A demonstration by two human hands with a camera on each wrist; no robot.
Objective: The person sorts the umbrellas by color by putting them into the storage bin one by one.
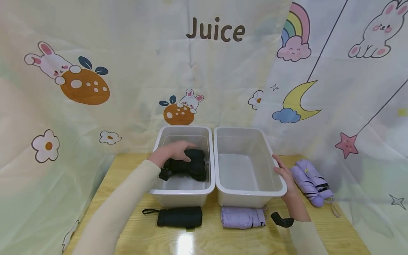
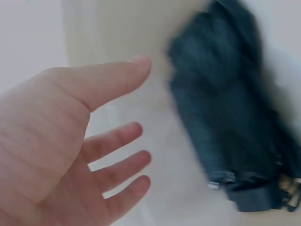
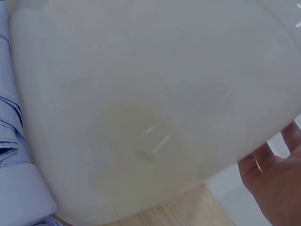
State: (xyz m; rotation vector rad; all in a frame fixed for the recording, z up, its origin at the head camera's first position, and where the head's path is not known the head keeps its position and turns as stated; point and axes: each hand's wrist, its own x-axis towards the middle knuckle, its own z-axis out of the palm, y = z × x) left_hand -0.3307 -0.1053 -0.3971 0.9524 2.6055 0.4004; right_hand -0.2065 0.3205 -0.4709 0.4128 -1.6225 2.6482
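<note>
My left hand [image 1: 178, 150] reaches into the left white bin [image 1: 181, 192], over folded black umbrellas [image 1: 196, 164] lying inside. In the left wrist view its thumb and fingers are spread, with a gap between them and a blurred black umbrella [image 2: 225, 103]. My right hand [image 1: 285, 177] holds the right rim of the right white bin [image 1: 251, 193], fingers over the edge. From the right wrist view, the bin's outer wall [image 3: 141, 94] fills most of the picture, and the fingertips are partly hidden behind its edge.
On the wooden table [image 1: 127, 198], a black folded umbrella [image 1: 180, 217] lies before the left bin and a purple one [image 1: 243, 217] before the right. More purple umbrellas [image 1: 307, 180] lie to the right. A printed curtain [image 1: 137, 71] hangs behind the bins.
</note>
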